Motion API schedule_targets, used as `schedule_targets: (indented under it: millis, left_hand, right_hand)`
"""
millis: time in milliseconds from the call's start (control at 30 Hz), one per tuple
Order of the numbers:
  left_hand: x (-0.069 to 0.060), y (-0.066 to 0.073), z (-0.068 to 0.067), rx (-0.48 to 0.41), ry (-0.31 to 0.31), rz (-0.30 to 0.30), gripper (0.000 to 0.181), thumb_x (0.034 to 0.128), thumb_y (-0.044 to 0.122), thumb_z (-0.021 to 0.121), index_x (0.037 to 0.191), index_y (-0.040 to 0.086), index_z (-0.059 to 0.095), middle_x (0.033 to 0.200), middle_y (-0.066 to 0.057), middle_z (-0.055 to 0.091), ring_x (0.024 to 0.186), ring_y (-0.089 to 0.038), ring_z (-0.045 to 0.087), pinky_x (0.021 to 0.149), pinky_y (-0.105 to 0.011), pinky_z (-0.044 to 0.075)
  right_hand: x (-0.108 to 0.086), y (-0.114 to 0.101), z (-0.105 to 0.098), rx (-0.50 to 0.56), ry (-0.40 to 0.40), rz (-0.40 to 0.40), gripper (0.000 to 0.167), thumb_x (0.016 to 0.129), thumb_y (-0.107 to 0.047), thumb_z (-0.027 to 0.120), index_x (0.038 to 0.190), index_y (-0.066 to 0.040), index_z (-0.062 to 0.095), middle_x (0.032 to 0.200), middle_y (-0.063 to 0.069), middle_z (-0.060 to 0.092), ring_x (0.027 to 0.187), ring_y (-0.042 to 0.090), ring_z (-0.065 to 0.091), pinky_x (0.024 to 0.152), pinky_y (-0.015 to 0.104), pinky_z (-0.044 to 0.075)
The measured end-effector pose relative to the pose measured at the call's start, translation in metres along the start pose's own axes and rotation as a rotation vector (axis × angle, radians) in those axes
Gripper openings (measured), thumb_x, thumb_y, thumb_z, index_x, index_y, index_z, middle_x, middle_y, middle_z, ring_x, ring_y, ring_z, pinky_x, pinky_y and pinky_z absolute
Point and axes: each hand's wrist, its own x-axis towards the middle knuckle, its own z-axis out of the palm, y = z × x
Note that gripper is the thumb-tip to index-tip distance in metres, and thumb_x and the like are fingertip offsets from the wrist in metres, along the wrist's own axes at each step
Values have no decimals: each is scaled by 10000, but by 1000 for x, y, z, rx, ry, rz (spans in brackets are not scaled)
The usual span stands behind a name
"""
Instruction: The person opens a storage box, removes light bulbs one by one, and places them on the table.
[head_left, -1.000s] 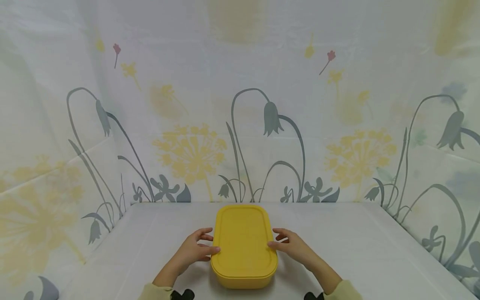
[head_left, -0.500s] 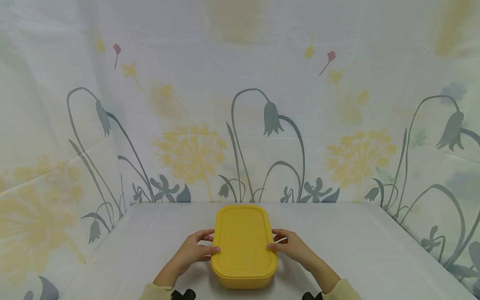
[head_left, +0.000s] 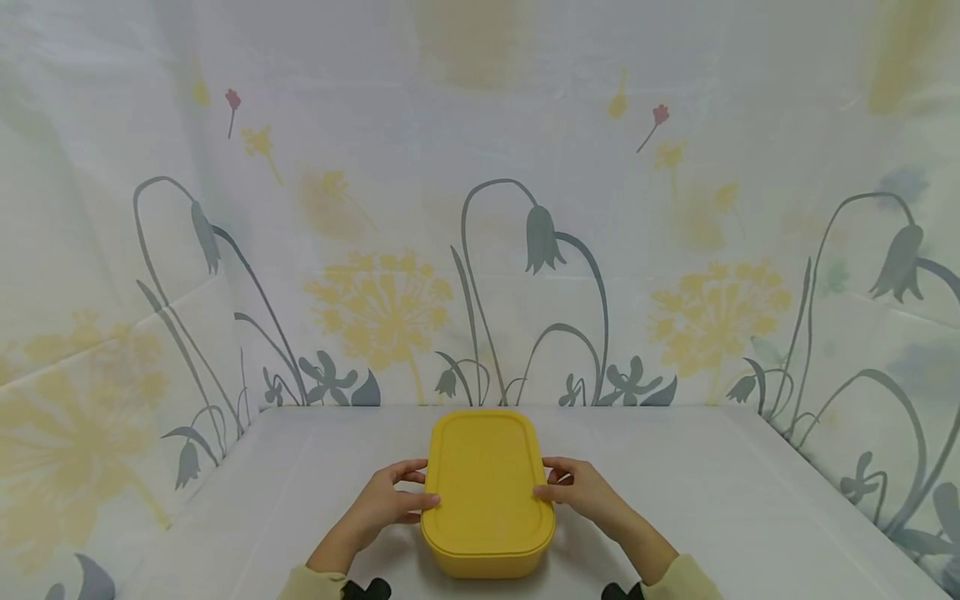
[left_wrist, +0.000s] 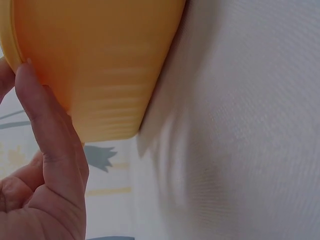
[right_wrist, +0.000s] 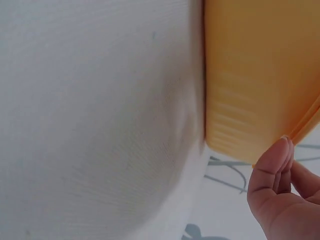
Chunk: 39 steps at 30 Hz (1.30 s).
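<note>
Beyond the fingertips, filling most of our view, we see a pale backdrop (head_left: 480,125) printed with drooping grey bellflowers (head_left: 542,237) and round yellow blooms (head_left: 382,300). Under and around the fingers spreads a white tabletop (head_left: 675,492), where soft shadows fall beneath both hands.

Next in size is a yellow box (head_left: 487,568), rectangular with rounded corners. It sits flat on the tabletop between the two sets of fingers, its long sides facing them. Its matching yellow lid (head_left: 486,483) is on, with a raised border just inward of the thumbs.

Then we come to the hands. The left hand (head_left: 384,502) pinches the lid's rim on its own side, thumb on top, fingertips against the edge from below. The right hand (head_left: 585,493) does likewise at the opposite long side, roughly level with the left.

Behind the fingers, at the wrists, we find pale yellow sleeves (head_left: 684,582), and just inward of them, small dark rounded pieces (head_left: 367,590), partly out of frame.
</note>
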Motion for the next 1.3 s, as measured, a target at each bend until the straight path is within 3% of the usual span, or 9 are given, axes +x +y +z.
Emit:
schedule_targets:
  millis: [367, 633, 900, 1300]
  left_hand:
    - [-3, 5, -3, 21, -16, 14, 728, 714, 171, 816, 1317, -48, 471, 1119, -151, 539, 749, -185, 604, 653, -359, 555]
    - [-3, 9, -8, 46, 13, 18, 736, 709, 182, 822, 1324, -27, 474, 1129, -138, 544, 753, -192, 599, 644, -369, 556]
    - [-4, 13, -10, 41, 72, 36, 701, 702, 186, 826, 1288, -32, 510, 1113, -145, 586, 790, -200, 622, 647, -368, 557]
    - [-9, 26, -16, -79, 194, 47, 587, 735, 183, 801, 1226, -39, 568, 1106, -151, 619, 853, -227, 648, 710, -363, 548]
  right_hand:
    - [1, -5, -2, 43, -13, 1, 595, 798, -158, 729, 1264, 116, 480, 813, 44, 494, 769, 180, 502, 664, 317, 474]
    - [0, -15, -3, 90, -42, -18, 610, 799, -118, 714, 1286, 132, 445, 835, 55, 498, 752, 178, 532, 690, 391, 498]
    - [-1, -23, -7, 206, -84, -38, 642, 804, -65, 685, 1324, 149, 375, 900, 76, 481, 769, 172, 540, 712, 308, 510]
    - [3, -37, -1, 430, -24, 45, 597, 840, -23, 655, 1350, 111, 373, 986, 118, 471, 847, 177, 566, 774, 326, 528]
